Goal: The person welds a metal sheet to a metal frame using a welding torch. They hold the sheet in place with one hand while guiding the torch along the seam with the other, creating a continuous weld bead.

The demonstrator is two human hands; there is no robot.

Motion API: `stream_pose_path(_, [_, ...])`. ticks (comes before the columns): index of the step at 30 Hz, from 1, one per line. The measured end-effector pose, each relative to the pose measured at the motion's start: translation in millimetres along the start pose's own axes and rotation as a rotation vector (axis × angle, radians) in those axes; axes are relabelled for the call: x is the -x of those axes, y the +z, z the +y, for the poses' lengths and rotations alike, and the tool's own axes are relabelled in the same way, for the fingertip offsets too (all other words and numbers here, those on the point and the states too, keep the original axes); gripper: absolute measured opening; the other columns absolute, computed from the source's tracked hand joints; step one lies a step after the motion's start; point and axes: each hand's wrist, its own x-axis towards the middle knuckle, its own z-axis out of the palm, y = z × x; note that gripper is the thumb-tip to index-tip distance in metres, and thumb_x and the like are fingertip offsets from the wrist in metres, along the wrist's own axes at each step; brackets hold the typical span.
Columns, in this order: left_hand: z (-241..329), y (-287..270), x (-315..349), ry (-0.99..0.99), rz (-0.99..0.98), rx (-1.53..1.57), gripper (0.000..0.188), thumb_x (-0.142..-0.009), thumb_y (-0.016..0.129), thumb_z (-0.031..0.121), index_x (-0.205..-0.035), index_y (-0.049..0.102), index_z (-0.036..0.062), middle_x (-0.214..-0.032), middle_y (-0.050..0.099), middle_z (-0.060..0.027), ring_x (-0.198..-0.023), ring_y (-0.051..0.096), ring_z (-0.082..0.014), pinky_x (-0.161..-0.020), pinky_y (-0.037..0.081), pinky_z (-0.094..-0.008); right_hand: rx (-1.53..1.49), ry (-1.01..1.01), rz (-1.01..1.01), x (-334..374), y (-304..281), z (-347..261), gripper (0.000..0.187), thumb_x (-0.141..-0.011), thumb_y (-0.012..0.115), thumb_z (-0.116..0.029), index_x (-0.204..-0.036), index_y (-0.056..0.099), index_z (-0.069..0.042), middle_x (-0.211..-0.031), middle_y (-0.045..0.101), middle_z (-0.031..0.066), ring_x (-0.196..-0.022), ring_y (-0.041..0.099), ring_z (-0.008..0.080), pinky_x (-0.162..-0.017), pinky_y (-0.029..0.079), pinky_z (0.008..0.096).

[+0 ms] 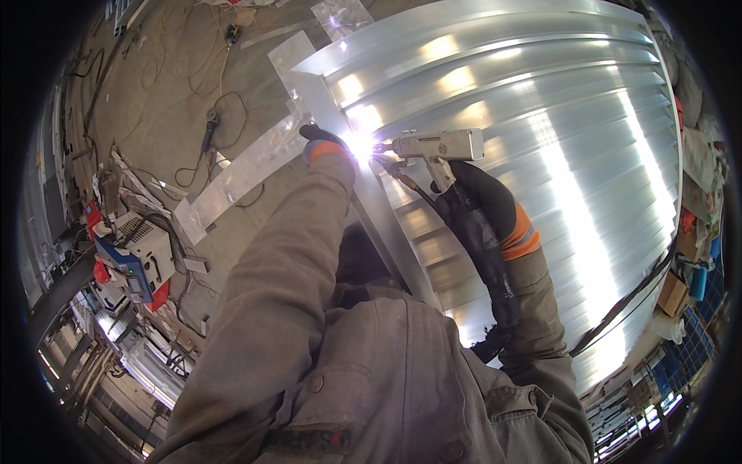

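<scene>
Right hand (473,203), black glove with orange cuff, fully wrapped around the grip of a beige pistol-type welding gun (439,145); black hose (487,263) drops from the handle along the forearm. Gun nozzle points left at a bright white arc (363,145), just off the tip, too blown out to see the seam itself. Left hand (323,145), same glove type, sits right beside the arc on the other side, pressed on the flat metal edge strip (309,85); can't tell how far its fingers are curled, the sleeve covers most of it. Work sits under and to the right of the gun: large ribbed galvanised sheet panel (556,116), shiny, strong glare bands running down it. Well left of the left hand on the floor: loose sheet strip (239,174), angle grinder (209,131) with cable, blue-and-grey welder unit (135,259). Cardboard box (672,294) far right of the gun, contents not visible.
</scene>
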Motion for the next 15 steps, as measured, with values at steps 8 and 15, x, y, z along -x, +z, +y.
stream_pose_path(8, [7, -6, 12, -0.025, -0.064, -0.028, 0.077, -0.121, 0.025, 0.064, -0.146, 0.068, 0.0056, -0.125, 0.083, -0.0077, -0.108, 0.078, -0.0217, -0.088, 0.061, -0.0373, 0.138, -0.246, -0.001, 4, 8, -6, 0.041, -0.122, 0.053, -0.036, -0.138, 0.07, -0.002, -0.093, 0.076, 0.0082, -0.081, 0.072, 0.0154, -0.074, 0.06, 0.0329])
stream_pose_path(15, [5, -5, 10, 0.013, 0.045, 0.163, 0.096, -0.113, 0.028, 0.077, -0.137, 0.078, -0.0015, -0.127, 0.083, -0.0234, -0.119, 0.078, -0.043, -0.1, 0.059, -0.0489, -0.007, 0.071, -0.01, 15, 0, -11, 0.053, -0.1, 0.082, 0.001, -0.15, 0.065, 0.002, -0.128, 0.076, 0.0111, -0.117, 0.074, 0.0169, -0.098, 0.061, 0.0321])
